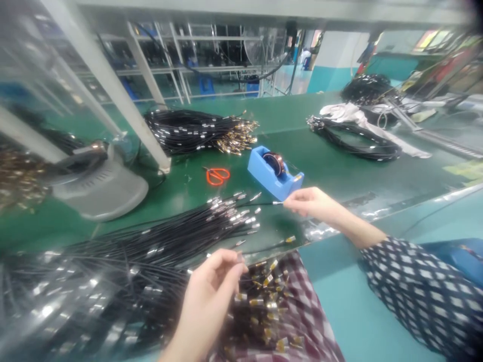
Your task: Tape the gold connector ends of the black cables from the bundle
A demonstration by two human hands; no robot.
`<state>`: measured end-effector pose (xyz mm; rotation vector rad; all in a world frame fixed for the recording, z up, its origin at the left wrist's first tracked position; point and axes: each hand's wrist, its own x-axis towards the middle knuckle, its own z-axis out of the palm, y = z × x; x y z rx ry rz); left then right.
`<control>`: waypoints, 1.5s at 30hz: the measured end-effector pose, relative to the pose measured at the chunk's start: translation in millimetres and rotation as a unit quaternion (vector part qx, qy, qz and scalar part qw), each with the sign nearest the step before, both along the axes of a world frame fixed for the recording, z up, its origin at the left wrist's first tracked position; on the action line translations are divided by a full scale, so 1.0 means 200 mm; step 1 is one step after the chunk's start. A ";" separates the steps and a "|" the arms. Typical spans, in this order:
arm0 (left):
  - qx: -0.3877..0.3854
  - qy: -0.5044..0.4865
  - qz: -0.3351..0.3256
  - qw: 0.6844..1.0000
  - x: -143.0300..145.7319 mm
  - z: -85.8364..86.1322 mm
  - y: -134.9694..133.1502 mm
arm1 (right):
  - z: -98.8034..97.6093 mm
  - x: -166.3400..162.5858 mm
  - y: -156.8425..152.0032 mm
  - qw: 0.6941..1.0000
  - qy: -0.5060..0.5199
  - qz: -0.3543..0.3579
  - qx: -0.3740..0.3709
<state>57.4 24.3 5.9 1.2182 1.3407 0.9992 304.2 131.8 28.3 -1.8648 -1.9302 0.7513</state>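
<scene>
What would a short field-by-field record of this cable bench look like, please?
Right: right hand pinches the metal tip of a thin black cable
Left: left hand, fingers curled over gold-tipped black cables on the lap; grip unclear
Bench: green table carrying a spread bundle of silver-tipped black cables
Nearby: blue plastic tape dispenser; orange-handled scissors

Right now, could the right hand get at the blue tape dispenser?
Probably yes: the right hand is close beside the blue tape dispenser, with nothing between them, though it already pinches a thin black cable.
</scene>
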 end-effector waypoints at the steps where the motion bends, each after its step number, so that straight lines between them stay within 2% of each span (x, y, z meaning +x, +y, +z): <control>1: 0.001 -0.003 -0.002 1.000 0.00 0.00 0.00 | 0.01 -0.03 -0.04 0.996 0.060 0.040 -0.047; 3: 0.003 -0.006 -0.005 1.000 0.00 -0.01 0.01 | 0.02 -0.09 -0.11 0.961 0.209 0.106 -0.144; 5: 0.005 -0.006 -0.006 1.000 0.01 -0.02 0.01 | 0.03 -0.15 -0.19 0.916 0.312 0.144 -0.206; 8: -0.009 -0.008 -0.012 1.000 0.01 -0.01 0.01 | 0.04 -0.22 -0.26 0.898 0.334 0.168 -0.231; 12: -0.017 -0.004 -0.017 1.000 0.02 0.01 0.02 | 0.05 -0.27 -0.29 0.906 0.298 0.165 -0.251; 17: -0.002 0.011 -0.003 1.000 0.02 0.01 0.00 | 0.06 -0.30 -0.32 0.930 0.246 0.159 -0.224; 23: -0.012 -0.008 -0.026 1.000 0.03 0.00 0.01 | 0.03 -0.31 -0.33 0.943 0.206 0.166 -0.201; 27: -0.023 -0.046 -0.019 0.999 0.02 -0.01 0.03 | -0.05 -0.33 -0.33 0.934 0.279 0.103 -0.199; 30: -0.067 -0.120 0.007 0.991 0.00 -0.02 0.04 | -0.09 -0.35 -0.34 0.938 0.320 0.061 -0.116; 32: -0.097 -0.166 0.022 0.981 -0.01 -0.02 0.04 | -0.09 -0.37 -0.37 0.938 0.333 0.068 -0.063; 34: -0.115 -0.193 0.028 0.974 -0.01 -0.02 0.04 | -0.10 -0.39 -0.40 0.937 0.338 0.076 -0.043; 38: -0.112 -0.201 0.025 0.973 -0.01 -0.01 0.04 | -0.10 -0.43 -0.44 0.937 0.342 0.052 -0.042; 42: -0.091 -0.213 0.021 0.973 -0.02 -0.01 0.03 | -0.09 -0.41 -0.41 0.923 0.384 0.018 -0.035; 45: -0.061 -0.210 0.010 0.976 -0.02 -0.02 0.02 | -0.07 -0.38 -0.38 0.913 0.403 0.029 -0.064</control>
